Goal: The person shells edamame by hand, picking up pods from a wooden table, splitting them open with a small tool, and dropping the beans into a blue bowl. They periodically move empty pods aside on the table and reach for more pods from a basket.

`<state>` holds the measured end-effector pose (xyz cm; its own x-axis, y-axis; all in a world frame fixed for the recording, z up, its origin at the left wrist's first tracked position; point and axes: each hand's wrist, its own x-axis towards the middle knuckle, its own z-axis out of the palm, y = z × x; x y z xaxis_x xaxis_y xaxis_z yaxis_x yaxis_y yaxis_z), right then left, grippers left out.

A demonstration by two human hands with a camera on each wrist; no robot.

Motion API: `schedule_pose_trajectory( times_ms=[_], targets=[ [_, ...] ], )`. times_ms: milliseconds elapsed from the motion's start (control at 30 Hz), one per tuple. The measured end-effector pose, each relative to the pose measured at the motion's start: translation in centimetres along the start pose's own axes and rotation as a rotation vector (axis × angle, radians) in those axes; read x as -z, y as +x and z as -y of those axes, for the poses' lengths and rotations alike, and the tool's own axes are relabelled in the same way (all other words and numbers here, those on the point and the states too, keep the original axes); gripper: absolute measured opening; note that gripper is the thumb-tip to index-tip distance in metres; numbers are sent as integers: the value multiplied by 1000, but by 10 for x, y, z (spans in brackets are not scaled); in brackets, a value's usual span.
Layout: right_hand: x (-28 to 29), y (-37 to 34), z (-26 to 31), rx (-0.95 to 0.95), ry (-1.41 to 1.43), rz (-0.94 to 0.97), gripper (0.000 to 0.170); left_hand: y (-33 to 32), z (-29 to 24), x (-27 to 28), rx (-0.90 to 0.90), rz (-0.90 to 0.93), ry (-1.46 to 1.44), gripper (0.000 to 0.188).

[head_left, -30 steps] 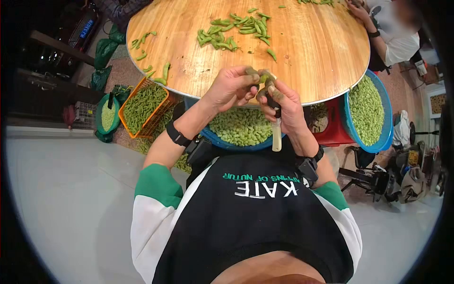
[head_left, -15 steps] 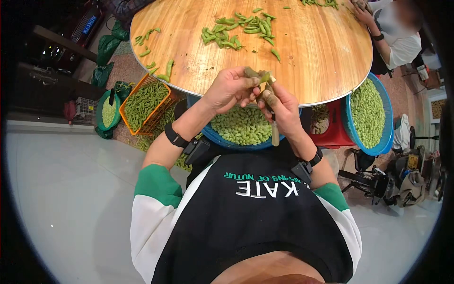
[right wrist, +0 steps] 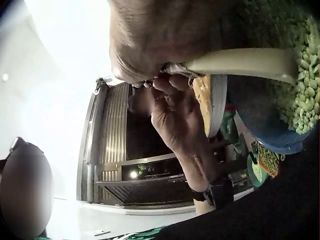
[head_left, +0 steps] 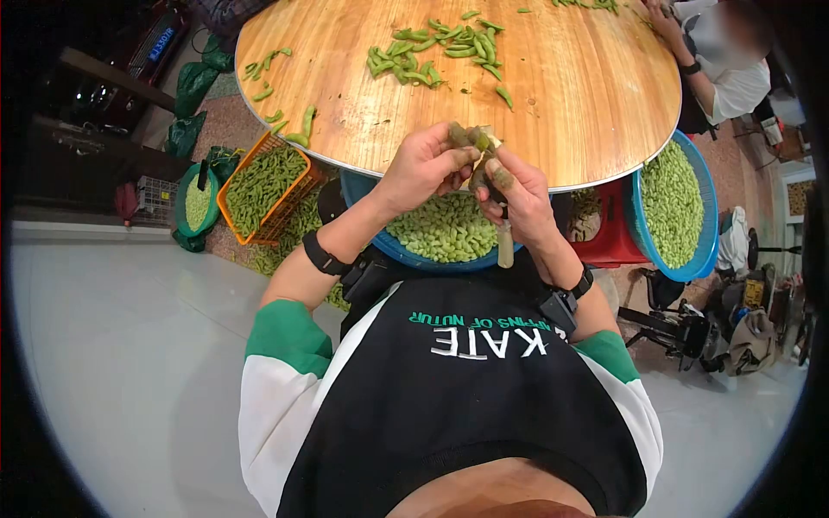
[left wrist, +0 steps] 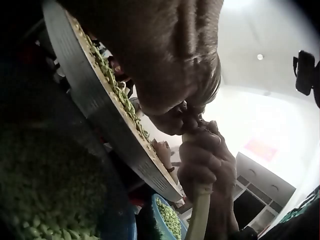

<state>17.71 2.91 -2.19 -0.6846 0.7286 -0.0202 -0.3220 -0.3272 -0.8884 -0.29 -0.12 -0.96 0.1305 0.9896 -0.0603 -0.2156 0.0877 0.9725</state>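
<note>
My left hand (head_left: 423,168) and right hand (head_left: 528,203) meet over the near edge of the round wooden table (head_left: 570,121). With curled fingertips, the left pinches a green bean pod (head_left: 484,142) against the right, mostly hidden by the fingers. My right hand also grips a tool whose pale handle (head_left: 505,250) sticks out below the fist; its working end is hidden. The same pale handle (right wrist: 240,64) crosses the right wrist view. Directly under both hands is a blue basin of shelled green beans (head_left: 445,229). A heap of unopened pods (head_left: 406,62) lies farther in on the tabletop.
An orange crate (head_left: 275,205) full of pods stands at left, beside a green basin (head_left: 192,221). To the right, a second blue basin (head_left: 715,216) of shelled beans sits by a red stool (head_left: 615,233). Another person (head_left: 717,78) works across the table at right.
The left fingertips have closed in toward the right hand, and less of the pod shows between them. The right hand and handle have shifted only slightly; the heap is unchanged.
</note>
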Motion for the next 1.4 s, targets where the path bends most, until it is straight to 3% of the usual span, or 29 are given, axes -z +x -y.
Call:
schedule_pose_trajectory(
  times_ms=[200,300,367,433,567,700,767,800,867,900,967,1067,1300,1367,1400],
  targets=[
    [-4,0,-2,21,14,-31,19,1,4,-3,-112,-20,-10,7],
    [-5,-1,2,32,19,6,20,0,1,0,-67,0,-35,7],
    [-5,-1,7,25,28,19,21,0,2,3,29,102,-237,10],
    [-3,-1,12,-126,207,49,26,0,6,6,66,133,-315,12],
    [0,-2,11,-153,276,79,27,0,4,10,215,248,-569,19],
    [2,-1,5,-207,434,15,20,2,9,9,189,167,-526,20],
    [1,-1,1,-227,441,-40,17,2,8,10,8,69,-59,18],
    [1,1,-1,-236,458,-58,17,2,10,9,5,65,-57,18],
    [1,3,-2,-244,480,-78,17,2,19,6,-308,16,154,20],
    [0,4,-3,-257,500,-65,17,0,12,7,-302,14,154,20],
    [-1,3,-5,-275,523,-54,17,-5,-12,10,-516,-3,849,19],
    [-2,3,-4,-298,510,-30,17,-4,-21,13,-614,76,1045,18],
    [-8,2,1,-274,390,-117,18,1,-10,12,-803,30,1136,18],
    [-10,0,-1,-228,417,-116,18,-4,-11,5,-518,-73,782,15],
    [-12,0,-3,-153,330,-129,19,-4,-5,2,-518,-72,783,15]
  ],
)
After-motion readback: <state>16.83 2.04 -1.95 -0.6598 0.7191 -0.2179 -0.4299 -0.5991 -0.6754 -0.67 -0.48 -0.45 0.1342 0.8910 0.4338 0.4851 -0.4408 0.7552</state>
